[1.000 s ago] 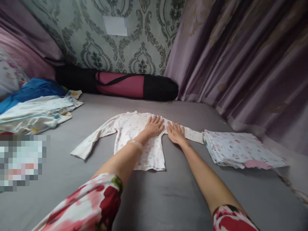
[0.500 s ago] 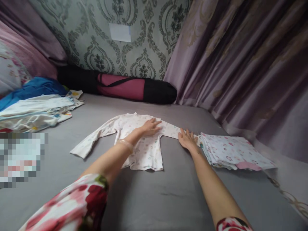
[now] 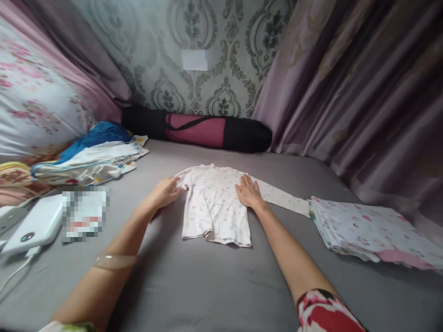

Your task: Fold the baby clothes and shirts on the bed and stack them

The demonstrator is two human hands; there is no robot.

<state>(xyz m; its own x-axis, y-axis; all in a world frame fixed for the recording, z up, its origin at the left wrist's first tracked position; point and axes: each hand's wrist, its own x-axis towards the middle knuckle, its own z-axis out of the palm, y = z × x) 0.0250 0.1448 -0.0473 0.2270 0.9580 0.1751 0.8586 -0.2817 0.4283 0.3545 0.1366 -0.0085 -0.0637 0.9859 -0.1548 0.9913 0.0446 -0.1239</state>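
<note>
Head view: since a second ago your left hand (image 3: 166, 191) has slid off the shirt (image 3: 216, 205) chest to its left edge, and the left sleeve no longer lies spread out. Right hand (image 3: 247, 192) is back on the shirt's right side, flat, fingers open, gripping nothing. Left hand looks loosely curled at the edge; can't tell if it grips cloth. Shirt lies flat mid-bed (image 3: 207, 286), between both hands; right sleeve (image 3: 284, 200) reaches toward the folded stack (image 3: 367, 230).
</note>
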